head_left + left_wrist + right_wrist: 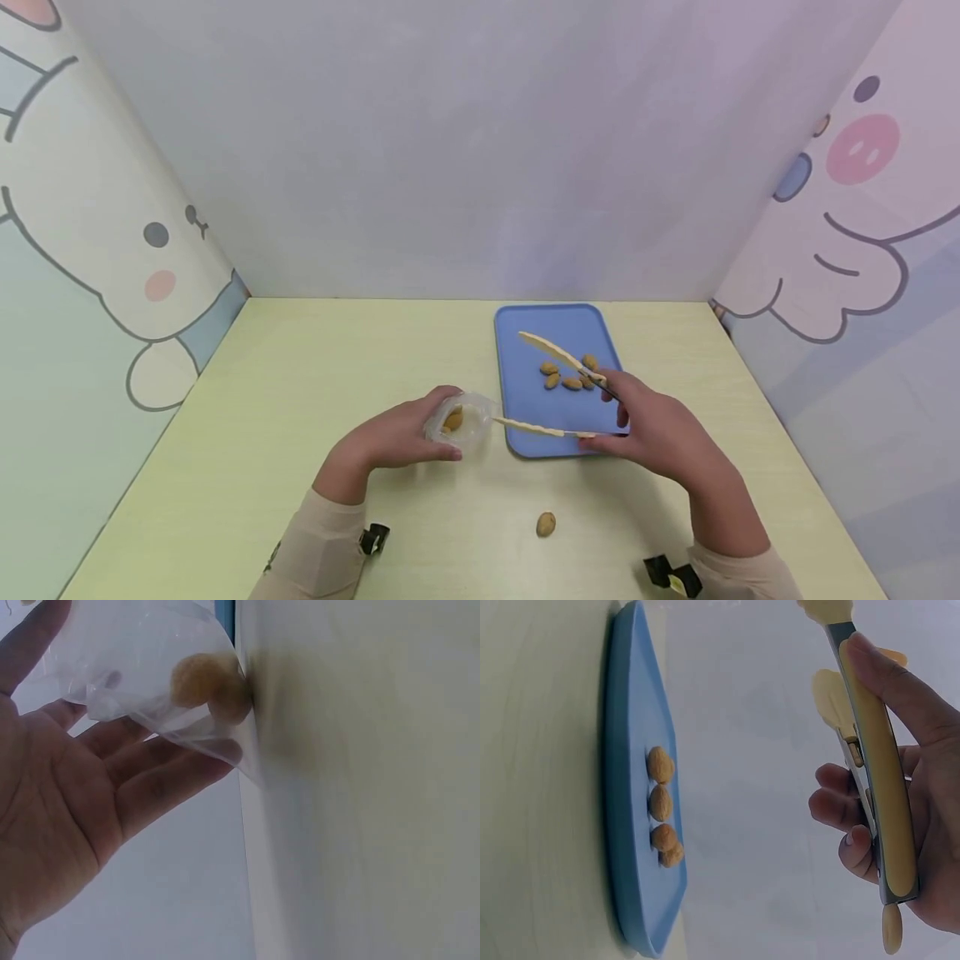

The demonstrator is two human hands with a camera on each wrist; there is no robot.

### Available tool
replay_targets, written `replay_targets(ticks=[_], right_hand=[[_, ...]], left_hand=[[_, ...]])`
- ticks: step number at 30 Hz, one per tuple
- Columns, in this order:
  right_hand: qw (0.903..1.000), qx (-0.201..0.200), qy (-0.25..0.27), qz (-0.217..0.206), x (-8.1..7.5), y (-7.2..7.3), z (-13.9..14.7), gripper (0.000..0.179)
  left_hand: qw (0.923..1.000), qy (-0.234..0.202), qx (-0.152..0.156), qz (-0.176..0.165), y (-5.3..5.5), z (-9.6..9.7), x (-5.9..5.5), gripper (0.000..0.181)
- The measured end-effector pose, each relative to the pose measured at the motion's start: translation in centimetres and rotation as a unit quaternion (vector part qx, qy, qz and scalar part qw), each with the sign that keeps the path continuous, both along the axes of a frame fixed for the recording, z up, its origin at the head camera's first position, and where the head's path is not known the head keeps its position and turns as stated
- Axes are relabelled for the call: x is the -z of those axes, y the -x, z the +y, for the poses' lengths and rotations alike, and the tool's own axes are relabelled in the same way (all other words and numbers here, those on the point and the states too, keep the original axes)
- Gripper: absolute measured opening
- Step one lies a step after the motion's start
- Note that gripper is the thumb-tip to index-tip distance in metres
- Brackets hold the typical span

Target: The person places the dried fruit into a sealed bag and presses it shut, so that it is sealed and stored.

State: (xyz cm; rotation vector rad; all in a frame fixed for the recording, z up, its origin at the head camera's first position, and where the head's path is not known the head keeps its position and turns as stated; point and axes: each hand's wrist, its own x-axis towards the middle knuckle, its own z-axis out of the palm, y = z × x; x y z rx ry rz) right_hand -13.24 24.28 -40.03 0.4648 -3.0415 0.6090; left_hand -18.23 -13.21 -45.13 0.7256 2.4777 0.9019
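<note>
My left hand [405, 429] holds a clear plastic bag [478, 410] between thumb and fingers, its mouth spread. Brown nuts [206, 684] lie inside it, near the tabletop in the left wrist view. My right hand [663, 433] grips a pair of tongs [881, 780] with cream-coloured tips and handle. The tong arms are spread apart, nothing between them; the lower tip reaches close to the bag's mouth, the upper one is over the blue tray [525, 321]. Several brown nuts [661, 802] sit on that tray. Another nut [546, 524] lies on the table in front of it.
The pale yellow table [360, 342] meets a grey wall [480, 167] at its back edge. Cartoon-printed panels [847, 208] stand along both sides. The blue tray's raised rim is right of the bag, beneath the tongs.
</note>
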Motion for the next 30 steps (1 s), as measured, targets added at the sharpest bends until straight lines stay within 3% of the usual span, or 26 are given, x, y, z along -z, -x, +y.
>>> replay_targets(ticks=[4, 17, 24, 30], right_hand=[[0.9999, 0.013, 0.005, -0.001, -0.1, 0.1, 1.1, 0.092], [0.9970, 0.058, 0.011, -0.050, -0.2, 0.8, 4.2, 0.094], [0.9947, 0.073, 0.005, -0.073, 0.3, 1.0, 5.9, 0.077], [0.9944, 0.070, -0.003, -0.079, 0.7, 1.2, 7.3, 0.075]], left_hand=[[1.0000, -0.002, -0.009, 0.002, -0.1, 0.0, -0.1, 0.084], [0.9997, -0.017, -0.016, -0.001, -0.1, -0.4, -0.5, 0.081], [0.9985, -0.048, -0.012, -0.023, 0.1, -0.2, -0.5, 0.077], [0.9967, -0.074, -0.006, -0.033, 0.6, 0.0, -0.6, 0.075]])
